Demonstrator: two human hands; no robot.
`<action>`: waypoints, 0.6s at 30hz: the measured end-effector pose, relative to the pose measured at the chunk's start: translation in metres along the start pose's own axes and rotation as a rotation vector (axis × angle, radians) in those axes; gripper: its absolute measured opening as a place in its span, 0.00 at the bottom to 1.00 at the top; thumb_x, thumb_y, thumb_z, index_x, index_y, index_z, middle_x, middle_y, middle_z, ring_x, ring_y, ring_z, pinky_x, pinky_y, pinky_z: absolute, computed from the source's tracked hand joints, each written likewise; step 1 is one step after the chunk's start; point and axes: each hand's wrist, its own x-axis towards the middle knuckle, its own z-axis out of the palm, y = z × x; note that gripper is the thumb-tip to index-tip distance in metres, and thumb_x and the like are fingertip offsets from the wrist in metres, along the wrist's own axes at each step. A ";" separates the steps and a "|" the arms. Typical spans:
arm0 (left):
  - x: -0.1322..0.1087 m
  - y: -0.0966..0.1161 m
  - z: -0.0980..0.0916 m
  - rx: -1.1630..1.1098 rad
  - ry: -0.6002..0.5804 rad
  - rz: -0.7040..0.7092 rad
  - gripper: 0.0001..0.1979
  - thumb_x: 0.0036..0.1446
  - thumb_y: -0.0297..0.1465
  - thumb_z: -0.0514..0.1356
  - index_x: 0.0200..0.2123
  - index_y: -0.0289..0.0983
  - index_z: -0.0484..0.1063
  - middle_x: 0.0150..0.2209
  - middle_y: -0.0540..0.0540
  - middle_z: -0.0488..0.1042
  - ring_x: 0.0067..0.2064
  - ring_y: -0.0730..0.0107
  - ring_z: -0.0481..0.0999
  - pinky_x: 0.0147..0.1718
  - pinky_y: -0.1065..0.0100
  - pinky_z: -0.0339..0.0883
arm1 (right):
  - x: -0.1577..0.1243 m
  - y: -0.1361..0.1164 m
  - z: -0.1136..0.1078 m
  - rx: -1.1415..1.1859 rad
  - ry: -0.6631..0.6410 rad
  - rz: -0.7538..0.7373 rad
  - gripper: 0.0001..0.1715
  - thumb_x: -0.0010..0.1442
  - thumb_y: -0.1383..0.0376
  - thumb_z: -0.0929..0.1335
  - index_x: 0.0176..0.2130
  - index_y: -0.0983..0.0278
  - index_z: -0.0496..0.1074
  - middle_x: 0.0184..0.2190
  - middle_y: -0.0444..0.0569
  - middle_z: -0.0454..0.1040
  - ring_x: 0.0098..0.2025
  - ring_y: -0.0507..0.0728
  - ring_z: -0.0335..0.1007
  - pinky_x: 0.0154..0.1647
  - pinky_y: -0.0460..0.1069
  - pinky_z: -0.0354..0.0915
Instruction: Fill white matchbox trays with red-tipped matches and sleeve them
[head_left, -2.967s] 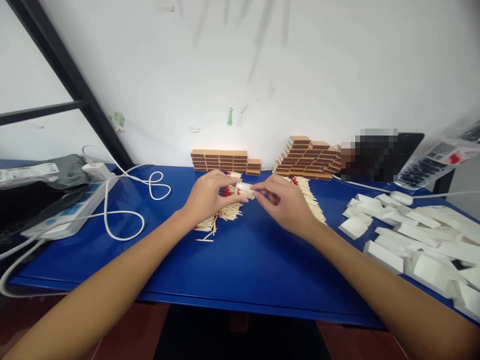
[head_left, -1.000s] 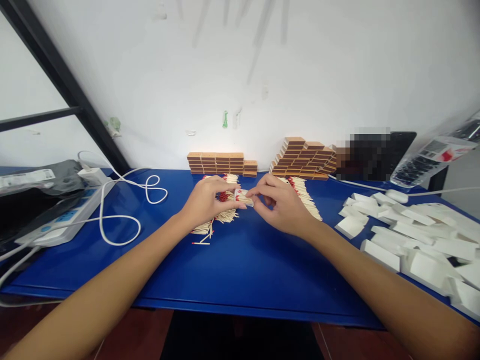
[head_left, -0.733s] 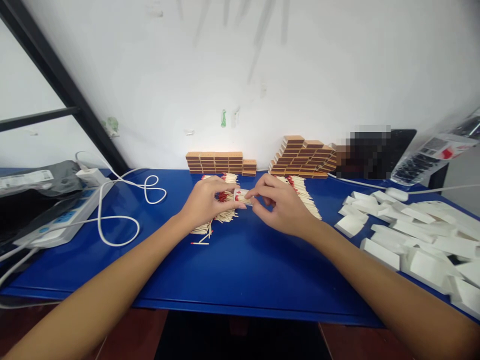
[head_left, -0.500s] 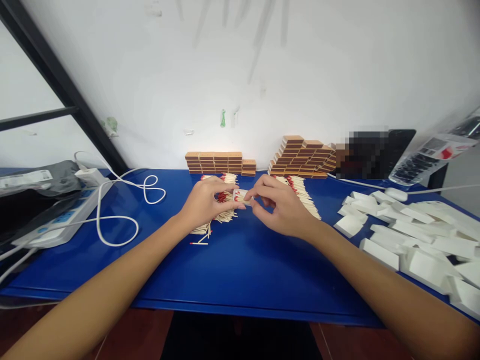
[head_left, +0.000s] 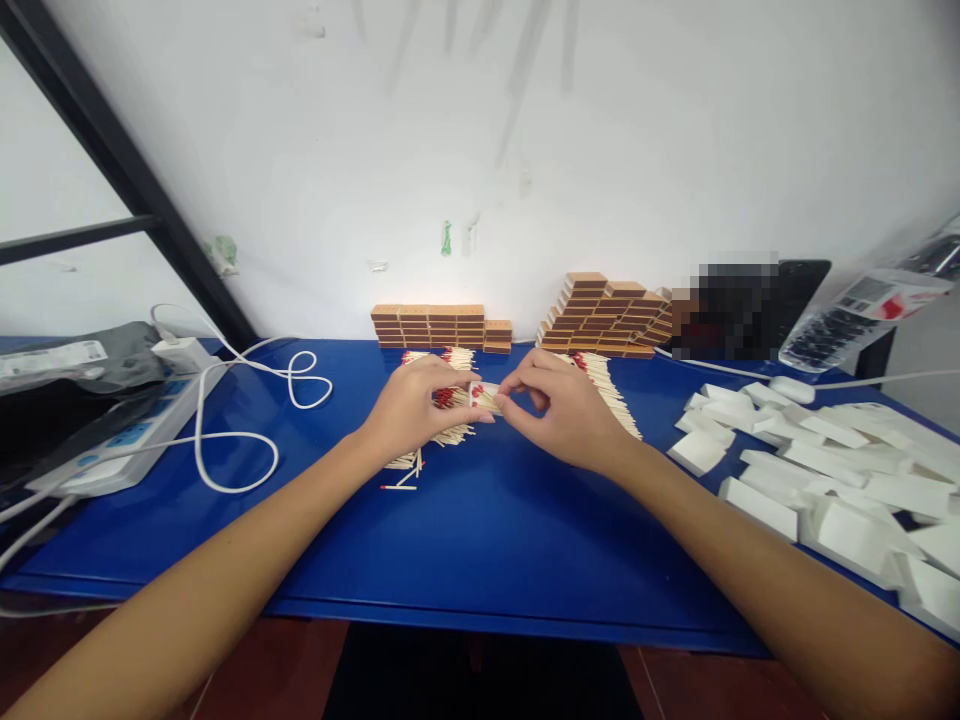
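Note:
A small white matchbox tray (head_left: pixel 473 392) with red-tipped matches (head_left: pixel 487 397) in it is held above the blue table. My left hand (head_left: pixel 409 400) is closed on it, thumb on the near side and fingers on the far side. At the tray's right end, my right hand (head_left: pixel 559 405) has thumb and forefinger pinched on the pale ends of the matches; how many it grips is hidden. Behind and below my left hand lies a heap of loose matches (head_left: pixel 454 437). More matches (head_left: pixel 611 395) lie in a row beyond my right hand.
Brown matchboxes (head_left: pixel 442 325) are stacked along the wall, with a taller stack (head_left: pixel 600 315) further right. White empty trays (head_left: pixel 817 450) pile up at the right, before a plastic bottle (head_left: pixel 847 310). A power strip (head_left: pixel 135 440) and white cable (head_left: pixel 199 420) lie left.
My right thumb and forefinger have closed together at the tray's right end, and the matches in the tray have shifted slightly. My left hand keeps its hold with little movement.

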 end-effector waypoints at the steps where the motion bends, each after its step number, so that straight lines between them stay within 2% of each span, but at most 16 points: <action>1: 0.000 0.000 0.001 0.001 -0.003 0.011 0.24 0.49 0.45 0.76 0.46 0.38 0.84 0.36 0.45 0.84 0.38 0.62 0.80 0.41 0.62 0.73 | 0.000 0.000 0.000 0.004 -0.013 0.002 0.03 0.64 0.68 0.71 0.35 0.63 0.78 0.32 0.45 0.68 0.29 0.51 0.61 0.33 0.50 0.60; 7: -0.001 0.001 0.002 0.001 -0.038 0.048 0.25 0.51 0.47 0.74 0.47 0.37 0.83 0.35 0.44 0.83 0.39 0.61 0.80 0.42 0.61 0.74 | 0.000 -0.001 -0.002 0.096 -0.122 0.014 0.04 0.65 0.69 0.71 0.37 0.62 0.79 0.33 0.44 0.67 0.28 0.50 0.60 0.30 0.49 0.59; 13: -0.001 0.003 0.001 0.005 -0.055 0.046 0.23 0.51 0.46 0.75 0.46 0.39 0.83 0.35 0.45 0.82 0.38 0.61 0.79 0.40 0.62 0.72 | 0.000 0.004 -0.001 0.066 -0.115 0.036 0.03 0.66 0.67 0.72 0.38 0.61 0.79 0.33 0.45 0.67 0.29 0.51 0.62 0.31 0.49 0.60; 18: -0.001 0.006 0.002 -0.030 -0.079 0.005 0.22 0.51 0.46 0.75 0.45 0.39 0.83 0.34 0.46 0.82 0.38 0.62 0.79 0.38 0.64 0.71 | -0.001 0.012 0.000 0.010 -0.131 -0.067 0.04 0.69 0.66 0.71 0.42 0.62 0.78 0.36 0.47 0.70 0.32 0.53 0.64 0.32 0.49 0.61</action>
